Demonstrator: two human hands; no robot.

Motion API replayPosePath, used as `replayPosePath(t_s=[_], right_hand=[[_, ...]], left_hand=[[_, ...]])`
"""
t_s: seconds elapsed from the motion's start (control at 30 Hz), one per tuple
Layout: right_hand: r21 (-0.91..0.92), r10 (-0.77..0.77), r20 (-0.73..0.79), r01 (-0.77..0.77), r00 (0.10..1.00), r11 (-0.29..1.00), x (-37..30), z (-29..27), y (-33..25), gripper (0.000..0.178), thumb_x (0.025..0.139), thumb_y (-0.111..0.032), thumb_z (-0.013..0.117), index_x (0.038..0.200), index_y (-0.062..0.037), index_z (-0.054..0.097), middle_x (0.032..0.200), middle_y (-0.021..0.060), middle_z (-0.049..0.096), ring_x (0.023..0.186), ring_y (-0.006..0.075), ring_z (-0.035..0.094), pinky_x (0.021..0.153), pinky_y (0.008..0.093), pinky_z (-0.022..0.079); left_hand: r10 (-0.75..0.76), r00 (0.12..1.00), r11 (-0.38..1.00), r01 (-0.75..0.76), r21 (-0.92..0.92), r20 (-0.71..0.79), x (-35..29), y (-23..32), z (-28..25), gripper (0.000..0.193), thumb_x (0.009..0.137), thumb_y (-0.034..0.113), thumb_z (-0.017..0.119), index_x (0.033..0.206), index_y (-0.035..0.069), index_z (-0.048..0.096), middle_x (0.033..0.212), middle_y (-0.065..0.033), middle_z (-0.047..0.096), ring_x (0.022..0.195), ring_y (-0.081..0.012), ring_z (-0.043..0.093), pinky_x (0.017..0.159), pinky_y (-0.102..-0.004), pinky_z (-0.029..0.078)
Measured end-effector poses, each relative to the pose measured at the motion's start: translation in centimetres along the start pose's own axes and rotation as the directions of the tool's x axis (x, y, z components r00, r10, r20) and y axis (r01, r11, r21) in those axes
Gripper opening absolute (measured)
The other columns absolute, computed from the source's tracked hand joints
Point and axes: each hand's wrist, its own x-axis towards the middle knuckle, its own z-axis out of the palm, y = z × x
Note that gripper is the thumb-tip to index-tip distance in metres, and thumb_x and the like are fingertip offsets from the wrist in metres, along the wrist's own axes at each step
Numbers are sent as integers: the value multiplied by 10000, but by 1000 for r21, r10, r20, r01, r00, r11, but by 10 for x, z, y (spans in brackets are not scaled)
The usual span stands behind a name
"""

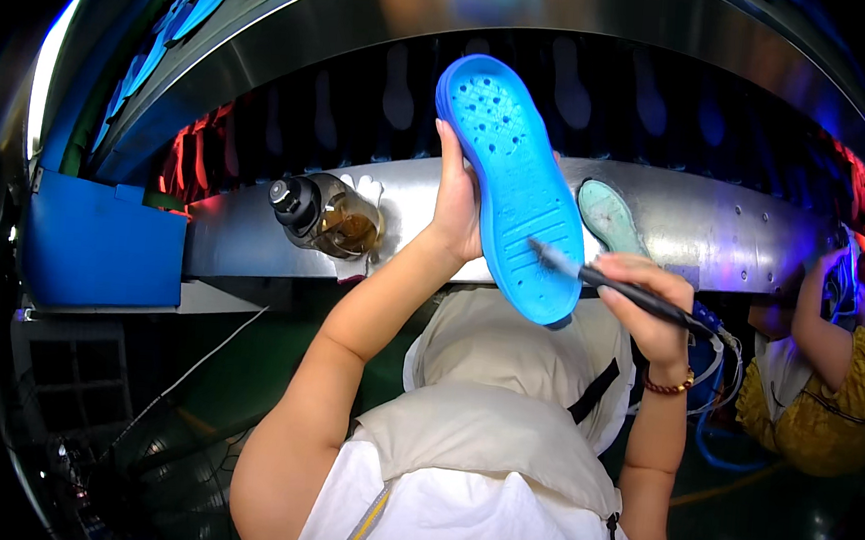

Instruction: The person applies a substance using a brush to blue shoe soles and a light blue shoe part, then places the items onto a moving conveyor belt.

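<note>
My left hand [459, 202] is closed on the side of a bright blue shoe sole [514, 180], holding it up and tilted above the metal ledge. The sole's hollow inner side faces me, with small holes at the far end and ridges across the near half. Between the fingers of my right hand [648, 310] is a brush [560, 262] with a black handle and pale bristles. Its tip lies over the ridged part of the sole, seemingly touching it. Just behind the brush, a pale green sole-shaped piece [609, 215] rests on the ledge.
On the metal ledge [726, 225] at left stands a dark-capped bottle [331, 218], with white cloth beside it. Beyond the ledge, soles [397, 92] stand in a dark row under a curved metal hood [611, 7]. A blue box [103, 242] is far left; another person [815, 397] works at right.
</note>
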Motion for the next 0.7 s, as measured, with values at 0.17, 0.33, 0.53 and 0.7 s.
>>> replayPosePath(t_s=[0.17, 0.33, 0.53, 0.7], right_hand=[[82, -151, 325, 131, 934, 988, -2, 2, -3, 288, 609, 66, 672, 888, 2, 642, 876, 123, 644, 976, 261, 550, 853, 360, 426], [515, 71, -2, -60, 998, 855, 2, 3, 11, 174, 730, 12, 599, 901, 39, 578, 939, 187, 607, 952, 266, 564, 854, 376, 435], [379, 102, -134, -44, 986, 924, -6, 34, -2, 178, 762, 17, 567, 934, 59, 549, 991, 203, 584, 939, 234, 574, 841, 326, 444], [233, 126, -177, -82, 976, 969, 3, 25, -15, 202, 707, 54, 602, 908, 43, 592, 948, 177, 609, 888, 211, 594, 802, 302, 459]], left_hand=[[32, 999, 994, -34, 100, 18, 4, 11, 13, 867, 715, 748, 217, 1186, 47, 410, 1072, -158, 526, 964, -273, 543, 832, -432, 456], [31, 998, 999, -30, -34, 54, 8, 18, 26, 751, 826, 618, 255, 1272, 18, 320, 1211, -202, 444, 1063, -338, 486, 856, -482, 426], [78, 988, 996, -71, -59, 134, -18, -22, 32, 502, 898, 391, 305, 1226, 20, 380, 1120, -168, 521, 985, -266, 546, 849, -399, 449], [146, 989, 988, -146, -49, 2, -12, -22, 32, 467, 875, 341, 383, 1209, 14, 404, 1106, -159, 535, 963, -241, 564, 845, -374, 458]])
